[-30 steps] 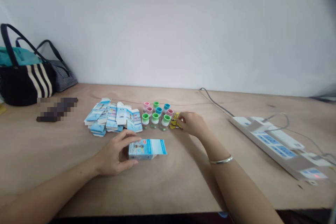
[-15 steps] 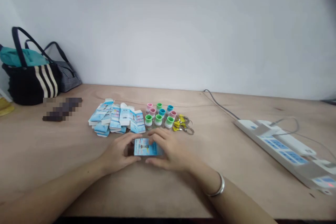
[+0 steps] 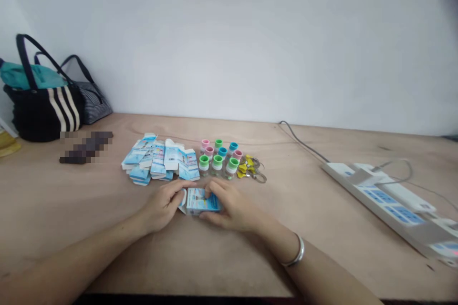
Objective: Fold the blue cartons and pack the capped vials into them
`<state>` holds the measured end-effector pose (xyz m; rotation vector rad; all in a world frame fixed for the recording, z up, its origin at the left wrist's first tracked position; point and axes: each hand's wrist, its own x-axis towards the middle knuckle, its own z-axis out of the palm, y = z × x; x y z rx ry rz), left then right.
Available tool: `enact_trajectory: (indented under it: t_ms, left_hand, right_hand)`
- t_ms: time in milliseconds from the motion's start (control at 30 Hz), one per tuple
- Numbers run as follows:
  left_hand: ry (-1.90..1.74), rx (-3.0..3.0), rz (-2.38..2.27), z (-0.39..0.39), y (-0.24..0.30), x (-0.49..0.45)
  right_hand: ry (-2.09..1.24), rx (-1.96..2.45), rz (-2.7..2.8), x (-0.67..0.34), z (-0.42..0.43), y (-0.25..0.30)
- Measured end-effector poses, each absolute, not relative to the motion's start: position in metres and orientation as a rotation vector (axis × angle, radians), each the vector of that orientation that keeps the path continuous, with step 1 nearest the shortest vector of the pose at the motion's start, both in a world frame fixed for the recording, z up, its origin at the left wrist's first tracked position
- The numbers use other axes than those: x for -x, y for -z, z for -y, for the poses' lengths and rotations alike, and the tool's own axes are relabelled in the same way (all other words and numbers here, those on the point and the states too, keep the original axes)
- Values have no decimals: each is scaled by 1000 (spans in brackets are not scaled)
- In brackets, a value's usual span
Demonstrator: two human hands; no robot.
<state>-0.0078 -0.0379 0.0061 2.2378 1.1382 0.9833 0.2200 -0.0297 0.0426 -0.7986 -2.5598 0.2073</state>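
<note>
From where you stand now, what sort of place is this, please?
Probably a small indoor packing bench: the left hand and right hand hold a small blue-and-white carton, more cartons lie heaped on the plywood tabletop, and small bottles with coloured caps stand in rows beside them.

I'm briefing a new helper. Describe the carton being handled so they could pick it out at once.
On the wooden table, find the heap of flat blue-and-white cartons. Just in front of it, one carton sits between the person's left hand and right hand; only it is held, its end flap sticking out.
</note>
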Motion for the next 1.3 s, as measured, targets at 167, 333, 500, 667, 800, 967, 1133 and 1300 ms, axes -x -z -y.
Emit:
enact_trajectory:
  t_ms: [167,333,500,667,800,967,1133,1300]
  left_hand:
    - [-1032,-2517,-1142,42,-15,16]
    - [-1001,-2840,-1021,40,-17,15]
    - [-887,-3007,-795,38,-4,12]
    - [-854,-3023,-723,41,-1,9]
    - [-1111,-2717,-927,43,-8,9]
    - [-1099,-2351,-1236,38,-12,8]
    - [-914,-2551,-1100,36,-10,7]
    - [-1042,-2573,-1148,37,-23,17]
  right_hand:
    - [-26,808,2530,-222,27,-38]
    - [180,771,2583,-216,29,-37]
    - [158,695,2791,-215,36,-41]
    - [-203,744,2830,-221,38,-50]
    - [-676,842,2407,-228,32,-61]
    - [-706,1001,2073,-231,22,-57]
    - [-547,1057,2421,-228,20,-48]
    - [-437,1071,2347,-232,20,-50]
